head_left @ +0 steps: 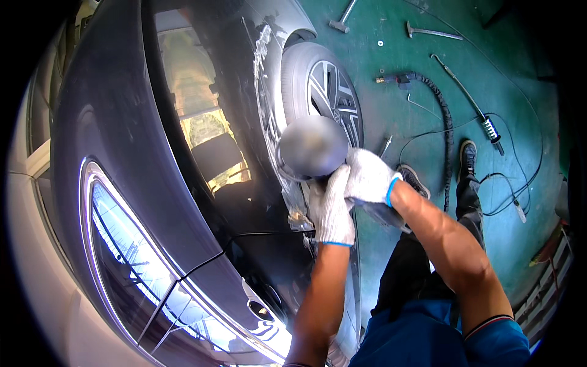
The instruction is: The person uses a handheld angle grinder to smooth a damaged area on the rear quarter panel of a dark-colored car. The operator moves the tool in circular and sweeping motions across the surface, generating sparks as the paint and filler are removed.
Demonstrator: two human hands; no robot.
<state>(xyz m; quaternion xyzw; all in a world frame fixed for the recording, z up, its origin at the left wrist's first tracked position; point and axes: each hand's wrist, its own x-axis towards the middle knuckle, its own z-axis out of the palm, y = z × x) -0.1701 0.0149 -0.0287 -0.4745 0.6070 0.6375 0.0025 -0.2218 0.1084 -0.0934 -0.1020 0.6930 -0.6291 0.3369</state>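
Just beyond left hand (333, 208): round object (313, 148)

White-gloved hands (369, 177), blue glove edges (337, 244), blue shirt (416, 336), black trousers (403, 269)

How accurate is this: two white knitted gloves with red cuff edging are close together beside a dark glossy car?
Only the edging colour is wrong: the head view shows blue cuff edging on both white knitted gloves, which are indeed close together beside the dark glossy car.

The left hand (333, 211) and right hand (370, 178) — both white-gloved — meet at a blurred round object (313, 145) near the wheel (330, 92) of a scraped dark car (244, 214).
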